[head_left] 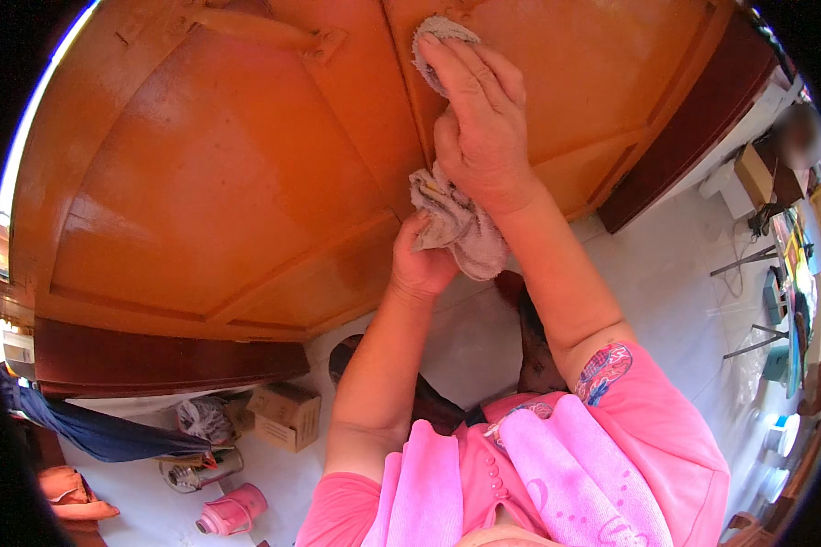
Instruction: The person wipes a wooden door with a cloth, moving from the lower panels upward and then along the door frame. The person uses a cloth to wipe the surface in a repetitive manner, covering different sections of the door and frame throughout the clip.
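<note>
A glossy orange-brown wooden double door [219,173] stands in front of me, its upright seam running down near the middle. My right hand [479,128] reaches up to it and presses a grey cleaning cloth [429,73] against the wood beside the seam, fingers stretched over the cloth. Lower down, my left hand [424,260] grips a bunched grey cloth [461,228] that hangs just under my right wrist. Whether the two cloth parts join cannot be seen. Part of the left fingers is hidden behind the folds.
A wooden handle [265,29] juts from the left door leaf. On the floor at lower left are a cardboard box [285,415], a pink thermos flask [233,510] and a dark blue cloth [109,424]. A table [798,273] with thin metal legs stands at right.
</note>
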Demonstrator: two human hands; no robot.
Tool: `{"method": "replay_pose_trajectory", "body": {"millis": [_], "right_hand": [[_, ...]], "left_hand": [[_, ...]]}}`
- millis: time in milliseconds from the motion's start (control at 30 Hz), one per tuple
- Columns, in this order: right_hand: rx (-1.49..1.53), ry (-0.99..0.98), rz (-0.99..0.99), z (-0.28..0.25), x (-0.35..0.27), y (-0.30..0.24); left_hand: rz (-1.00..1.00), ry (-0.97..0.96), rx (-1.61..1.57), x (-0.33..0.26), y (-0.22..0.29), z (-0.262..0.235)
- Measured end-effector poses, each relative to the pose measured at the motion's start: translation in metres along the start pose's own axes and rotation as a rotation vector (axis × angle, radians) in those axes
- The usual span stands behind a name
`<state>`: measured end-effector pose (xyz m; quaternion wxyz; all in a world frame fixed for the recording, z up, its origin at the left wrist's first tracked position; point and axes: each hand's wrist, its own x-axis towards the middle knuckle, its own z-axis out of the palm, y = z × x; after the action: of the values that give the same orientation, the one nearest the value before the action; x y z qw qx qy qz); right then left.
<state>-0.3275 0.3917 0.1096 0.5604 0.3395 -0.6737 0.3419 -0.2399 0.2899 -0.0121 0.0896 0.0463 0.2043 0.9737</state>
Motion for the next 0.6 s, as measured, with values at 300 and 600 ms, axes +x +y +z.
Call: {"method": "replay_pose_trajectory", "body": {"millis": [300, 600], "right_hand": [[-0.024, -0.015, 0.037, -0.006, -0.007, -0.002], [-0.037, -0.072, 0.017, -0.01, -0.018, 0.01]], "left_hand": [[-0.071, 0.054, 0.001, 0.005, -0.01, -0.005], [-0.101, 0.005, 0.0, 0.003, -0.009, -0.011]]}}
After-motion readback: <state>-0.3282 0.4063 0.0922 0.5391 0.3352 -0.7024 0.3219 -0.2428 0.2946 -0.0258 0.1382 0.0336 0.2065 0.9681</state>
